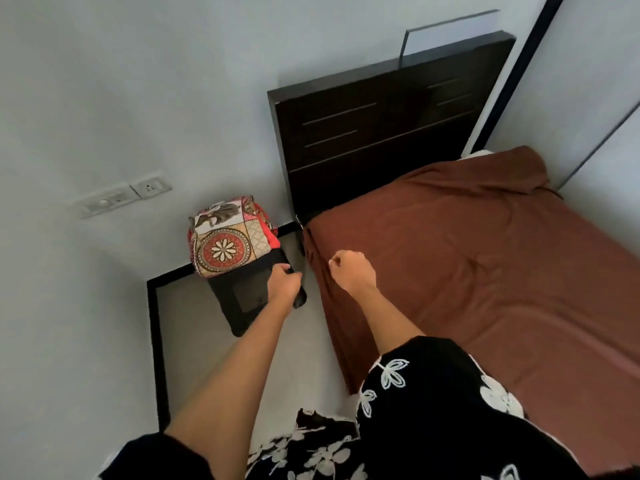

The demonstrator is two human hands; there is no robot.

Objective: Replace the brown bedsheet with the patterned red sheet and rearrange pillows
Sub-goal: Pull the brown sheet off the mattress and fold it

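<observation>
Sleeves: black cloth with white flowers (433,393) is filling the bottom of the view, both forearms reaching out of it.
Left hand: the left hand (285,284) is curling its fingers round the near corner of a black stool (249,299) beside the bed.
Right hand: the right hand (351,270) is hanging as a closed fist, holding nothing, above the bed's left edge near the head corner.
Brown bedsheet: the brown bedsheet (485,265) is covering the mattress, draping over the left side and lying rumpled at the far corner.
Patterned red sheet: the patterned red sheet (227,237) is sitting folded on the far end of the stool, against the wall.
Edges: the dark headboard (381,133) is standing upright at the bed's head.
Open room: pale floor (207,358) is running as a strip between wall and bed, the stool standing in it.
</observation>
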